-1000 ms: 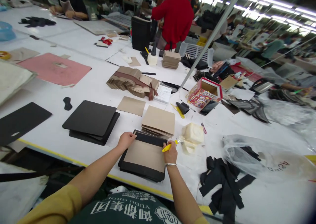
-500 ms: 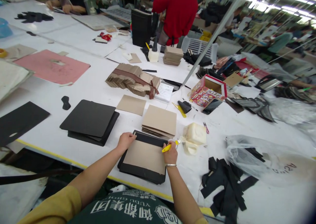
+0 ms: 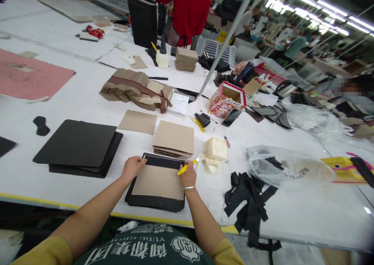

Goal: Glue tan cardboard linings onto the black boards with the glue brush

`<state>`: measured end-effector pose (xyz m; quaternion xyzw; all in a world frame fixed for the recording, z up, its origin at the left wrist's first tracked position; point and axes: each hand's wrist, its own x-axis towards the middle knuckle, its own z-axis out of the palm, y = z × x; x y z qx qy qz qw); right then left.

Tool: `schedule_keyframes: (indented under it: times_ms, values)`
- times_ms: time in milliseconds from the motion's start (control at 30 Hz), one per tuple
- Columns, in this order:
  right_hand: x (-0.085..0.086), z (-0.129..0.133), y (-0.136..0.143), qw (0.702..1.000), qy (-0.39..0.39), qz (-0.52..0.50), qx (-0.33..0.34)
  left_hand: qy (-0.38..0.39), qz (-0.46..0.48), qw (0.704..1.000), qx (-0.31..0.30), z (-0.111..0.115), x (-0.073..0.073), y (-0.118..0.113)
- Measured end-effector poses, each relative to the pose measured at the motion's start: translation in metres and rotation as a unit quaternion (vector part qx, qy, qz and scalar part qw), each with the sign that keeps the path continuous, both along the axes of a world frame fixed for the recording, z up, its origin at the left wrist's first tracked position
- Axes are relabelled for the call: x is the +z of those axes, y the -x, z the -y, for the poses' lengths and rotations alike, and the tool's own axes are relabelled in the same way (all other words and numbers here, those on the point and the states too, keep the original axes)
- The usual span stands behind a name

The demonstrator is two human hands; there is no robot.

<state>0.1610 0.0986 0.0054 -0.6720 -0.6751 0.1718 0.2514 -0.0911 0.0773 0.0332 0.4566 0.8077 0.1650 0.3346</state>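
Observation:
My right hand [image 3: 189, 176] is closed around a paintbrush [image 3: 183, 169] with a yellow handle, its pale bristles pointing away to the upper right. That hand rests at the right edge of a black sheet [image 3: 157, 204], which lies on a small stack of similar sheets. On the black sheet lies a beige cardboard panel [image 3: 157, 182], leaving a black border around it. My left hand [image 3: 133, 168] pinches the far left corner of the black sheet; the fingertips partly hide that corner. Beside the brush tip stands a cream glue container [image 3: 215, 150].
Stacked cardboard panels [image 3: 173, 137] sit just beyond the work. To the left is a pile of black sheets [image 3: 77, 144]. Black strips [image 3: 248, 202] and a plastic bag [image 3: 286, 167] lie on the right. A metal pole [image 3: 224, 43] rises behind; a person in red [image 3: 189, 11] stands across the table.
The view has turned to the right, so everything appears shifted left. Both hands keep nearly the same places on the black sheet, and the brush is still in my right hand.

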Motion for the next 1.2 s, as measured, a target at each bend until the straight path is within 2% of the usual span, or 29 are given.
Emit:
schedule_keyframes:
  times_ms: [100, 167, 233, 300, 367, 433, 500, 567, 667, 800, 1000, 1200]
  values:
    - [0.002, -0.001, 0.003, 0.998, -0.014, 0.050, 0.019, 0.008, -0.040, 0.998, -0.038, 0.000, 0.001, 0.002]
    - [0.007, 0.001, 0.000, 0.996, -0.029, 0.079, 0.021, -0.006, -0.111, 0.991, -0.075, 0.003, 0.002, 0.004]
    - [0.017, 0.004, -0.011, 0.995, -0.037, 0.090, 0.006, -0.073, -0.198, 0.971, -0.115, 0.008, 0.004, 0.003]
    - [0.033, 0.010, -0.033, 0.996, -0.039, 0.080, -0.026, -0.176, -0.248, 0.939, -0.162, 0.015, 0.005, -0.004]
    - [0.054, 0.016, -0.066, 0.995, -0.041, 0.052, -0.071, -0.265, -0.243, 0.905, -0.230, 0.020, 0.005, -0.021]
    - [0.075, 0.020, -0.102, 0.991, -0.036, 0.005, -0.129, -0.315, -0.217, 0.872, -0.306, 0.022, 0.002, -0.045]
    - [0.091, 0.018, -0.136, 0.982, -0.006, -0.037, -0.184, -0.330, -0.200, 0.843, -0.374, 0.022, -0.004, -0.073]
    - [0.099, 0.010, -0.161, 0.976, 0.044, -0.043, -0.209, -0.318, -0.195, 0.830, -0.413, 0.021, -0.012, -0.098]
    - [0.096, -0.010, -0.177, 0.977, 0.116, 0.047, -0.175, -0.283, -0.193, 0.834, -0.432, 0.020, -0.026, -0.119]
    - [0.077, -0.034, -0.170, 0.966, 0.162, 0.142, -0.140, -0.250, -0.192, 0.837, -0.447, 0.020, -0.038, -0.121]
    - [0.056, -0.050, -0.158, 0.958, 0.206, 0.180, -0.087, -0.230, -0.212, 0.836, -0.451, 0.021, -0.033, -0.119]
    - [0.052, -0.059, -0.164, 0.952, 0.238, 0.191, -0.033, -0.234, -0.217, 0.835, -0.448, 0.022, -0.033, -0.119]
